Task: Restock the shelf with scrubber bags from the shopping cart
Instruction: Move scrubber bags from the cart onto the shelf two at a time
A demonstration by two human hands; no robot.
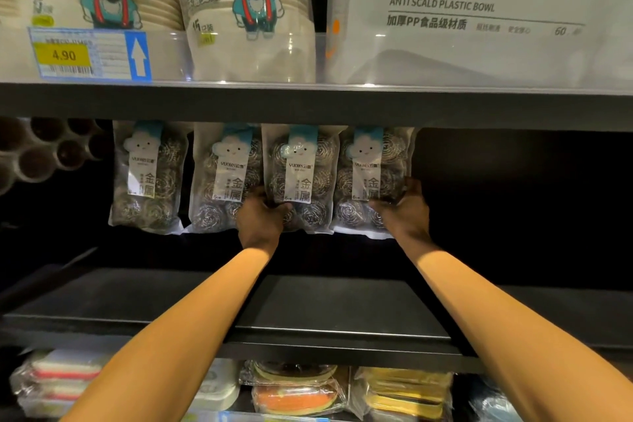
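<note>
Several clear scrubber bags with cloud labels stand in a row at the back of the dark middle shelf (325, 305). My left hand (261, 219) grips the lower left corner of the third bag (301, 178), partly covering the second bag (222, 181) beside it. My right hand (406, 207) holds the lower right part of the rightmost bag (371, 178), thumb on its front. The leftmost bag (149, 175) stands apart, untouched. The shopping cart is out of view.
Paper cup packs (250, 10) and a plastic bowl pack (479, 10) fill the shelf above, with a price tag (63, 55). Dark cup stacks (44, 151) lie at the far left. Sponge packs (294, 390) sit on the shelf below. Right of the bags the shelf is dark.
</note>
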